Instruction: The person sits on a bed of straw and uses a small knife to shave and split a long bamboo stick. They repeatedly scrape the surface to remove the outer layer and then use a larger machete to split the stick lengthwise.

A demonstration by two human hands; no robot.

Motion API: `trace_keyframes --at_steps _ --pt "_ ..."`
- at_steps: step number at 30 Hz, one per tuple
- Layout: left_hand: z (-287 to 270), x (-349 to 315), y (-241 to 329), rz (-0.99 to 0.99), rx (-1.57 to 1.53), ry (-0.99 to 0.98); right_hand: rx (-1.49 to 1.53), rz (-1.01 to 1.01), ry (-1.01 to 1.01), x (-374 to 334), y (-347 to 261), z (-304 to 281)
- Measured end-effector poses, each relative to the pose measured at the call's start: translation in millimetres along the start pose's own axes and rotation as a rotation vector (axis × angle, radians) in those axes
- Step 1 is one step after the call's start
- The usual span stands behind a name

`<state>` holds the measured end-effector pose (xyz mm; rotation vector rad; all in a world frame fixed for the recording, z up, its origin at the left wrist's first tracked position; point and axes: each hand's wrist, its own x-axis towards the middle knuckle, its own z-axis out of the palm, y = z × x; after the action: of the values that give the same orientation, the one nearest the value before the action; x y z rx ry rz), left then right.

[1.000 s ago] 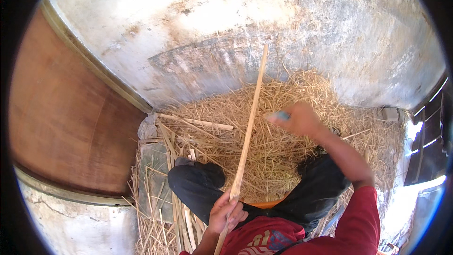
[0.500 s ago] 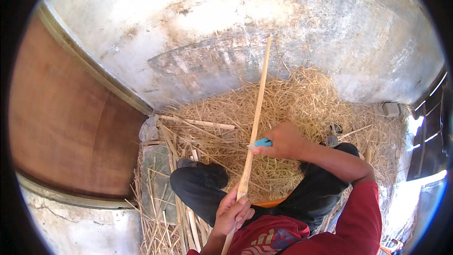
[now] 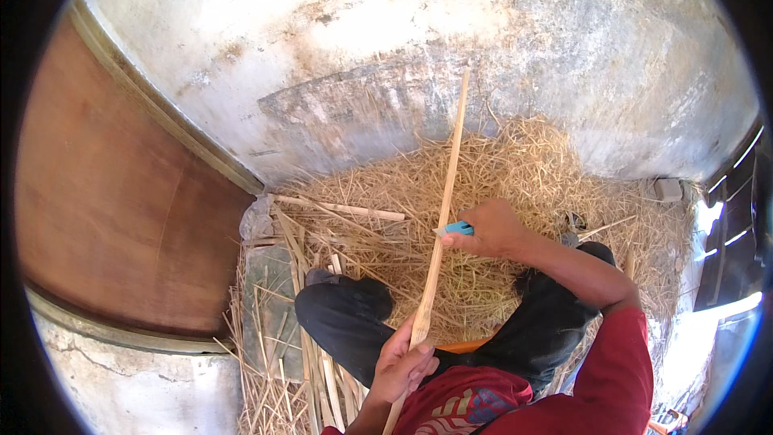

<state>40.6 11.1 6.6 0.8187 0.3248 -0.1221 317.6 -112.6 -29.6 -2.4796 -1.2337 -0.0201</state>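
Pale tan, long, narrow bamboo-like strip (image 3: 456, 161) slants from the lower edge up and slightly right. Left hand (image 3: 403, 368): fingers closed round its near part, just below the swollen node (image 3: 420, 324). Right hand (image 3: 493, 228): curled round a small bright-blue-handled knife (image 3: 460, 228), blade looks to be on the strip, well up from the left hand.

To cut well, I'd run the blade shallow, pressure light and even. Left grip firm so the strip can't twist. Ease off at the node; grain there probably snags. Left hand clear of the blade line.

Surface/room, left to right: smooth reddish-brown door-like panel (image 3: 121, 185), pale frame. Flat grey slab (image 3: 274, 274), stalks across it. Loose pale split strips (image 3: 330, 379) beside the dark-trousered left leg (image 3: 342, 310). Thick golden heap of straw-like shavings (image 3: 523, 153) against the stained, peeling whitewashed wall (image 3: 362, 16). Small grey block (image 3: 667, 189) by the wall's right end. Dark slatted panel (image 3: 733, 217) far right, daylight through its gaps.
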Motion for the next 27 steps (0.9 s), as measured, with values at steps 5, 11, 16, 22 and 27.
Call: trace_keyframes --at_steps 5,11,16,22,27 --pt "-2 3 -2 0.019 0.172 0.011 -0.145 -0.047 0.111 22 40 -11" --pt "2 -5 -7 0.0 0.171 0.027 0.026 0.214 0.199 51 64 -3" --pt "-2 -20 -9 -0.052 0.211 -0.012 -0.163 0.118 0.318 52 93 -6" --pt "-7 -53 -19 -0.139 0.5 0.085 -0.265 0.174 0.451 52 146 -28" --pt "-21 -71 -28 -0.086 0.485 0.036 -0.3 0.177 0.457 48 162 -22"
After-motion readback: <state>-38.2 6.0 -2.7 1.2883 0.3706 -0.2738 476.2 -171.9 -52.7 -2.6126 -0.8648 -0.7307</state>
